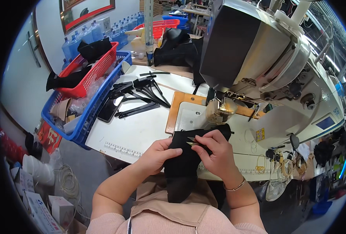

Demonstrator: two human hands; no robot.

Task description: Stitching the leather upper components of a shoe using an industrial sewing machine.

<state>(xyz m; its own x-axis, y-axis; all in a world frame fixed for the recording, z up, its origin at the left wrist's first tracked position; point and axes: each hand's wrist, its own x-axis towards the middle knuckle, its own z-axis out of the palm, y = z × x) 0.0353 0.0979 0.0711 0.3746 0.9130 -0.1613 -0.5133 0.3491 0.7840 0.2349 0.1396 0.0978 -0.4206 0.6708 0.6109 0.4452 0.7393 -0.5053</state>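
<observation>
A black fabric piece (182,163) hangs over the front edge of the sewing table, its lower end near my lap. My left hand (160,155) is closed on its left side, thumb lying on top. Thread snips (191,141) are in my right hand (216,153), their two small blades slightly apart and pointing left over the cloth. The far end of the fabric lies just in front of the sewing machine's needle area (221,111); my right fingers partly hide the cloth there.
The large sewing machine (255,50) fills the right side. On the white tabletop (138,130) lie black straps (151,93) and a phone (111,109). A blue crate (81,130) at the left bears a red basket (88,78) with black pieces. A metal post (148,31) stands behind.
</observation>
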